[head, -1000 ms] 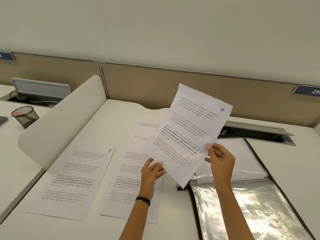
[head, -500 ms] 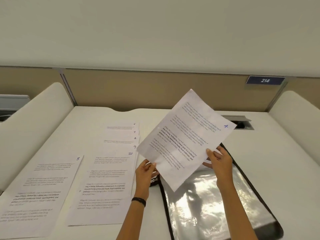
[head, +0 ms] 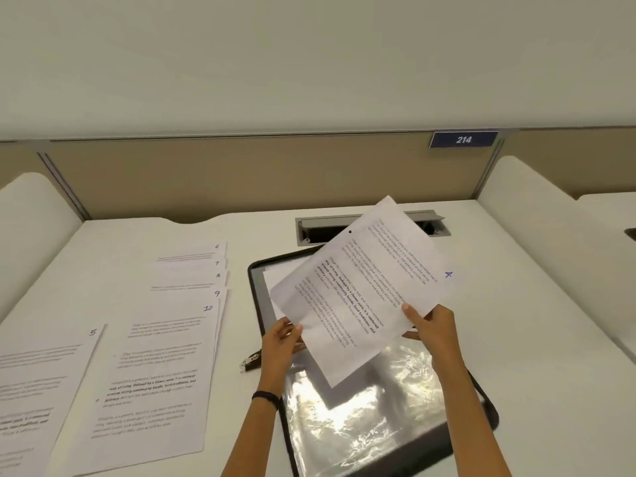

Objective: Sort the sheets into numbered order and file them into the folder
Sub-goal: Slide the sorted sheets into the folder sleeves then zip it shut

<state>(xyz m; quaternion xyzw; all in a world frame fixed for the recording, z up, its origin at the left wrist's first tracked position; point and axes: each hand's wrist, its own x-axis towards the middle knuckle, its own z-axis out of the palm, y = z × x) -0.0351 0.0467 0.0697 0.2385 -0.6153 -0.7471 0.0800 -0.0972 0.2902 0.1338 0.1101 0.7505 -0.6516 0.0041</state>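
Note:
Both hands hold up a printed sheet marked 4 [head: 361, 287], tilted, above the open black folder [head: 481, 404]. My left hand [head: 280, 342] grips its lower left edge; my right hand [head: 430, 323] pinches its lower right edge. The folder lies flat on the desk with a shiny clear sleeve [head: 361, 418] facing up and a white sheet [head: 272, 275] visible at its top left. To the left lies a fanned stack of sheets numbered 6 to 10 [head: 161, 373]. Sheet 5 [head: 41, 383] lies further left.
The white desk [head: 537, 325] has curved side dividers [head: 537, 235] on both sides and a tan back panel bearing a sign 214 [head: 463, 139]. A grey cable hatch [head: 316, 227] sits open behind the folder. A small metal clip [head: 250, 361] lies by the folder's left edge.
The view swung right, centring the folder. Sheet 4 moved with both hands to hang over the folder, rotated a little more clockwise. The papers on the desk stayed put.

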